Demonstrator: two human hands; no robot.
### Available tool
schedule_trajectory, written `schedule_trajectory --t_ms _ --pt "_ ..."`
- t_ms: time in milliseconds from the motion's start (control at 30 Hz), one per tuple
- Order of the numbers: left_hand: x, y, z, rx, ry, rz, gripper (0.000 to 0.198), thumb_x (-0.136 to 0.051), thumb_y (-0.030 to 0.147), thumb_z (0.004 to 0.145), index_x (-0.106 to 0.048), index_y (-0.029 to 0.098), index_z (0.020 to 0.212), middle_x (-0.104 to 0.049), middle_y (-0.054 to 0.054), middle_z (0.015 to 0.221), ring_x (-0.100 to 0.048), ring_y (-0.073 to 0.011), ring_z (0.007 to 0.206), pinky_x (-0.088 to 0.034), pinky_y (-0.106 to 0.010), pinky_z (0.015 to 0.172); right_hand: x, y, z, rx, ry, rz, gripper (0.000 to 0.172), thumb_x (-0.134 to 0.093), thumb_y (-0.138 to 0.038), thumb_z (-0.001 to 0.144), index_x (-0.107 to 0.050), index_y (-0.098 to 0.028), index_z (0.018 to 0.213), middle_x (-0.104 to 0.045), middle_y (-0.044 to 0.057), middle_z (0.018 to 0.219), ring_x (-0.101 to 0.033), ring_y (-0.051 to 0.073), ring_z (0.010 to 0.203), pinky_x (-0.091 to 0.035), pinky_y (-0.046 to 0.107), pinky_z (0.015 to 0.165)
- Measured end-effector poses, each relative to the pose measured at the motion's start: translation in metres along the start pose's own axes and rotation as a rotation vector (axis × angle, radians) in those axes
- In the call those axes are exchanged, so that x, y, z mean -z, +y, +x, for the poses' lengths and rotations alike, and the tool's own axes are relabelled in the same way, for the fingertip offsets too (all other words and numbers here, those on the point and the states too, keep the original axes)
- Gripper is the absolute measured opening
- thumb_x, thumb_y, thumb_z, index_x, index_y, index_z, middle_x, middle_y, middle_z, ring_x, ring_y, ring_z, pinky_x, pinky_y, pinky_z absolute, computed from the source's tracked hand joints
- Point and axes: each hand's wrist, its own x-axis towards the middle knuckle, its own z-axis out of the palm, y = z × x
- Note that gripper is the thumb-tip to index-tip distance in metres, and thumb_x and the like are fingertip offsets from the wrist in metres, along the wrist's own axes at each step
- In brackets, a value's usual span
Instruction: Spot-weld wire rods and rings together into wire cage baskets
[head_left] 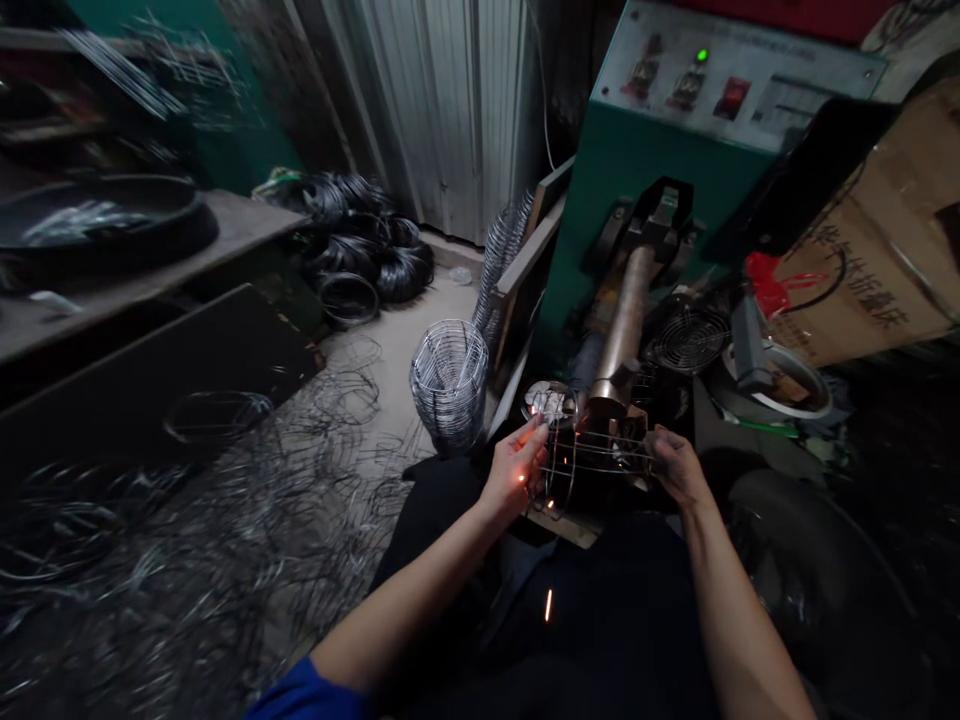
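Left hand (517, 472) and right hand (676, 466) grip the wire cage (592, 458), fingers tight, at nine and three o'clock, steadying it under the sparking welder arm (624, 325).

Wire cage (592, 462): thin rings and rods, on side under electrode (611, 390), left end sparking.

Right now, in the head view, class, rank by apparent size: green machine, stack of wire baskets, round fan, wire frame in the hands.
1. green machine
2. stack of wire baskets
3. wire frame and round fan: look alike, frame nearer, so unranked.
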Motion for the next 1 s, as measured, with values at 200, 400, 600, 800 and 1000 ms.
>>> schedule_trajectory --t_ms 200,400,600,800,1000 --pt "0.014 -0.009 -0.011 -0.105 -0.028 0.158 0.067 -0.077 0.05 0.077 -0.06 0.013 0.13 -0.057 0.003 0.067 -0.051 -0.0061 0.052 -0.043 -0.017 0.049 -0.008 0.002 -0.023 0.234 0.174 -0.085 0.034 -0.081 -0.04 0.073 -0.053 -0.022 0.072 -0.049 -0.004 0.071 -0.046 0.013 0.065 -0.038 0.024 0.062" --pt "0.01 -0.019 -0.022 -0.092 0.012 0.122 0.069 -0.071 0.058 0.078 -0.058 0.014 0.129 -0.052 0.007 0.057 -0.047 -0.0081 0.041 -0.046 -0.021 0.04 -0.025 0.005 -0.051 0.389 0.18 -0.362 0.025 -0.07 -0.041 0.084 -0.063 -0.02 0.071 -0.064 0.005 0.095 -0.056 0.023 0.095 -0.041 0.033 0.087" --pt "0.002 -0.019 -0.022 -0.155 0.05 0.108 0.066 -0.072 0.056 0.077 -0.061 0.011 0.124 -0.048 0.007 0.052 -0.043 -0.0074 0.039 -0.047 -0.021 0.037 -0.038 -0.005 -0.055 0.409 0.202 -0.312 0.032 -0.069 -0.039 0.085 -0.059 -0.02 0.061 -0.062 0.005 0.091 -0.055 0.023 0.096 -0.04 0.033 0.087" --pt "0.002 -0.021 -0.015 -0.157 0.056 0.079 0.069 -0.073 0.056 0.076 -0.059 0.01 0.126 -0.047 0.008 0.053 -0.04 -0.0073 0.04 -0.046 -0.021 0.036 -0.042 -0.007 -0.046 0.405 0.222 -0.373 0.031 -0.072 -0.041 0.082 -0.062 -0.02 0.062 -0.063 0.006 0.094 -0.056 0.023 0.096 -0.04 0.032 0.089" --pt "-0.001 -0.019 -0.011 -0.168 0.061 0.042 0.068 -0.074 0.056 0.075 -0.06 0.01 0.123 -0.045 0.009 0.053 -0.04 -0.0069 0.037 -0.047 -0.023 0.036 -0.044 0.002 -0.032 0.417 0.274 -0.345 0.03 -0.073 -0.04 0.082 -0.061 -0.02 0.062 -0.062 0.005 0.093 -0.056 0.021 0.094 -0.041 0.031 0.088"
